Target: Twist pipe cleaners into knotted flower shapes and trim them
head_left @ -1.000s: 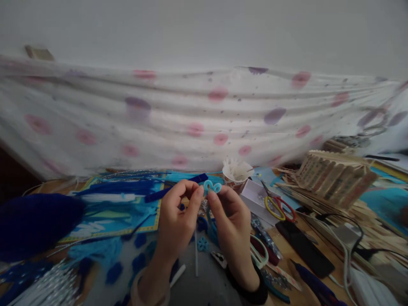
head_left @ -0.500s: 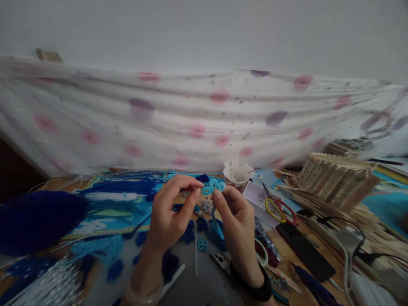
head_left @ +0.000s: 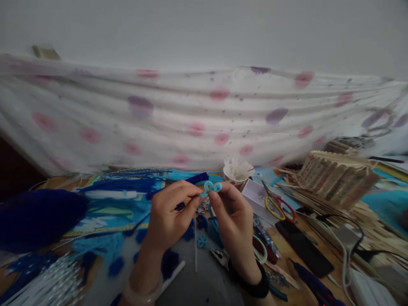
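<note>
Light blue pipe cleaner, bent into small loops, is held up above the middle of the table. My left hand pinches its left end between thumb and fingertips. My right hand, also closed, grips the looped part from the right, thumb in front. Part of the shape is hidden by my fingers. Below lies a small finished-looking light blue flower beside a thin white stick. Pliers rest near my right wrist. Dark blue fuzzy flowers lie by my left forearm.
On the right are scissors, a white box, a black phone-like slab, a dark blue glue gun and cables. A paper cup stands behind. Blue pipe cleaner bundles cover the left. A wooden-stick structure stands far right.
My left fingertips have come closer to the looped part and now pinch its left loop. The loops have turned slightly. Both hands stay at about the same height.
</note>
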`<state>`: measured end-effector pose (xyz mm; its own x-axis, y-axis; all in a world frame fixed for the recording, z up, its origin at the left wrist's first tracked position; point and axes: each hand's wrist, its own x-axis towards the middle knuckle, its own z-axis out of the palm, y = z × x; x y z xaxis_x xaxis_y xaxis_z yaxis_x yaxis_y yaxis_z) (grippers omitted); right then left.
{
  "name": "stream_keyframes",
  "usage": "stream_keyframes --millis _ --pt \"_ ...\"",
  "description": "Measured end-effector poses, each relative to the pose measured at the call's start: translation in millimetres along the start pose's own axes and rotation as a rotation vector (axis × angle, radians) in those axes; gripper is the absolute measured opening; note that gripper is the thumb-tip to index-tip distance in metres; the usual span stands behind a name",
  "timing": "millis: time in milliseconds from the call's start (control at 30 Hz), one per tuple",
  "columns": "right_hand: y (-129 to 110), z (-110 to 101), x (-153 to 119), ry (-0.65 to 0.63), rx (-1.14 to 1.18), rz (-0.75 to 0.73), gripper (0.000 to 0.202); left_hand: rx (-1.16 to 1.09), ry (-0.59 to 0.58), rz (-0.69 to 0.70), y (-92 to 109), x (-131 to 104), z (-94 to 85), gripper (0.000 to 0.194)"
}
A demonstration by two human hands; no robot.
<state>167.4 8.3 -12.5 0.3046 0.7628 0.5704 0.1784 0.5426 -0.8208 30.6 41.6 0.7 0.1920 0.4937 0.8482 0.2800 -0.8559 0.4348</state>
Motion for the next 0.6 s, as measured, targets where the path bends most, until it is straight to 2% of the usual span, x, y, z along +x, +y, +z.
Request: stream_keyframes --millis 133,200,267,333,433,600 --pt "-1.0 -1.7 0.0 0.000 -0.088 -0.101 0.010 -0.301 -0.065 -0.391 3.5 -0.6 1.5 0.015" --pt "-1.3 -3.7 1.0 -0.025 -0.105 -0.119 0.010 -0.462 -0.111 -0.547 1.5 -1.3 0.9 0.015" --pt "-0.6 -6.5 2.7 -0.059 -0.089 -0.076 0.010 -0.569 -0.133 -0.655 -1.6 -1.7 -0.1 0.014" --pt "0.7 -9.6 4.9 -0.091 -0.037 0.025 0.009 -0.607 -0.123 -0.692 -4.5 -1.3 -0.9 0.015" --pt "2.5 -12.4 7.5 -0.138 0.091 0.170 0.003 -0.565 -0.090 -0.679 -5.7 0.1 -0.7 0.020" --pt "2.9 -9.2 7.6 -0.159 0.260 0.229 0.021 -0.336 -0.004 -0.597 -0.3 0.0 2.9 0.028"
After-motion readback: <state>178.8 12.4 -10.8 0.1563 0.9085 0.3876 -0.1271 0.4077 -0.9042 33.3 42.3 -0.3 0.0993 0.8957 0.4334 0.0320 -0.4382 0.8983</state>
